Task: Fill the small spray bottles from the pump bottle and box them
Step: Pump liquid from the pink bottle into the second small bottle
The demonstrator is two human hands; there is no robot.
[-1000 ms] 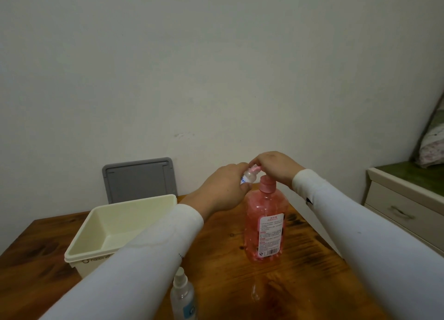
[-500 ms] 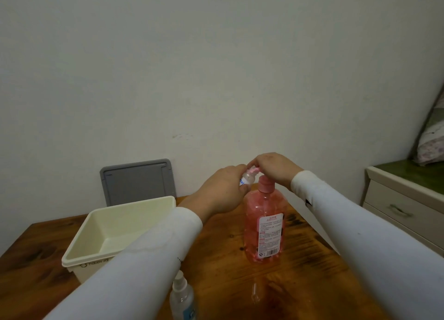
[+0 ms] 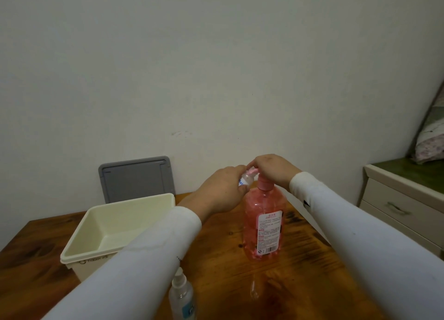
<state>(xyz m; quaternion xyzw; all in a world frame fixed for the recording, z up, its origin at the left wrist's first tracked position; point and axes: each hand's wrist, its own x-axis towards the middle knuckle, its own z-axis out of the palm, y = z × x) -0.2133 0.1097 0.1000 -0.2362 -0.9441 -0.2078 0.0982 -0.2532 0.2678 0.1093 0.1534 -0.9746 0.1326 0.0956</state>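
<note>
A tall pink pump bottle [image 3: 263, 226] stands upright on the wooden table [image 3: 216, 267]. My right hand [image 3: 274, 169] covers and presses its pump head. My left hand [image 3: 222, 191] holds a small clear spray bottle [image 3: 245, 180] tilted, its open mouth at the pump nozzle, pink liquid showing at its neck. A second small spray bottle [image 3: 181, 295] with a white sprayer stands upright at the near edge, below my left sleeve. A small clear cap [image 3: 254, 288] lies on the table in front of the pump bottle.
An open cream plastic box [image 3: 79, 245] sits at the table's left. A grey lid [image 3: 137, 176] leans against the wall behind it. A cream drawer cabinet [image 3: 403, 199] stands to the right, with bedding above it.
Both hands stay at the pump head with the small bottle under the nozzle. The view has shifted slightly; nothing else has moved.
</note>
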